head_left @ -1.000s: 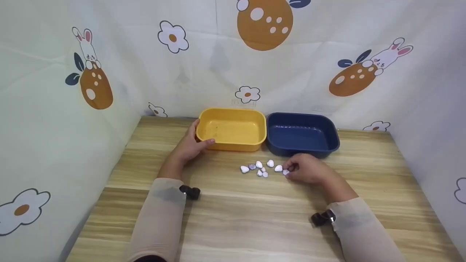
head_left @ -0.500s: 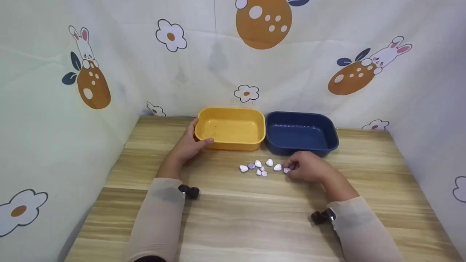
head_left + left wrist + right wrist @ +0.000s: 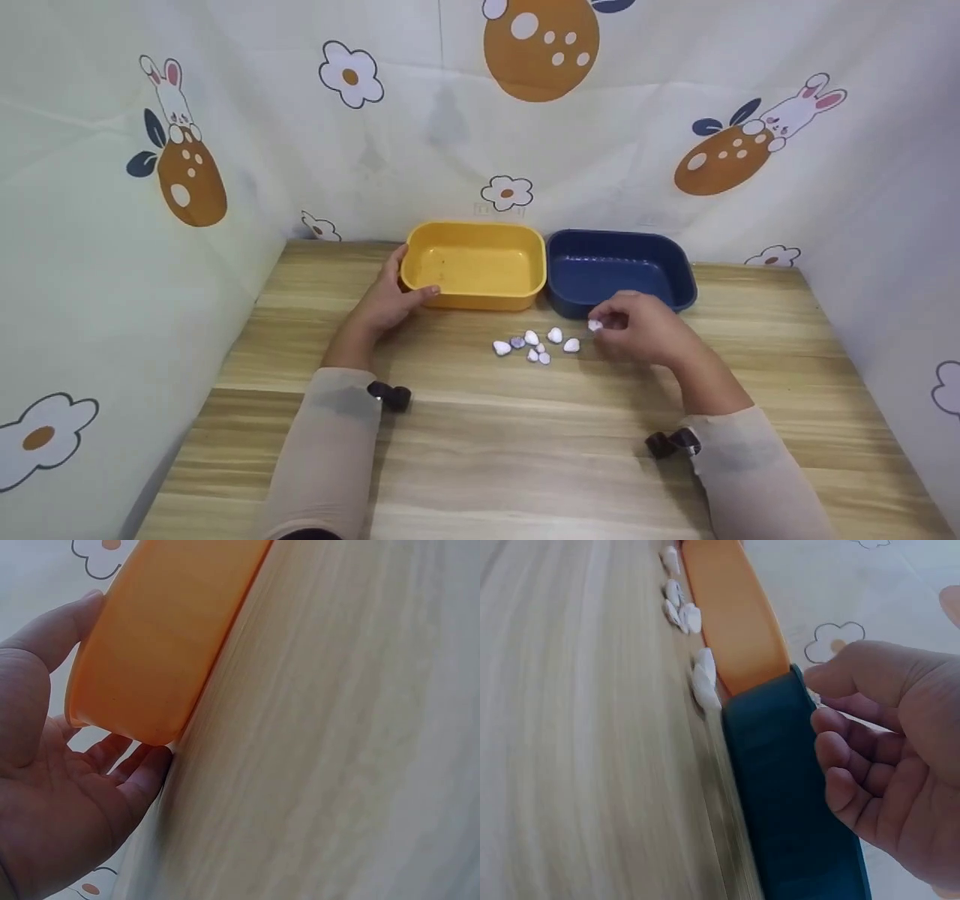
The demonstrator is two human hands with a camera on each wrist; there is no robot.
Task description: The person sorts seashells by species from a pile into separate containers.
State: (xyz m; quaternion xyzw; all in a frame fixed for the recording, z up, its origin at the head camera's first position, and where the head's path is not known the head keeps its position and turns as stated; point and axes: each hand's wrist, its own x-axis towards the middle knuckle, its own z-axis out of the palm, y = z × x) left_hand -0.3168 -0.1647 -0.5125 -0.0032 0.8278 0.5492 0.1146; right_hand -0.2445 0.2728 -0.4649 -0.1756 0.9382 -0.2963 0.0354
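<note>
Partly, the right hand [image 3: 643,326] masks the blue bin [image 3: 616,276]; in the right wrist view its thumb hides most of the stone [image 3: 595,325] it pinches. That stone is raised off the bench [image 3: 495,465], at the blue bin's 7 o'clock. The bench runs past the 6 o'clock frame edge; cloth [image 3: 420,150] bounds it at 9, 12 and 3 o'clock. Eight loose stones [image 3: 555,335] lie at the yellow bin's [image 3: 476,271] 5 o'clock. The left hand [image 3: 384,300] grips that bin at 8 o'clock, thumb on the near rim. Inside, dark specks are too small to identify. The blue bin adjoins at 3 o'clock.
</note>
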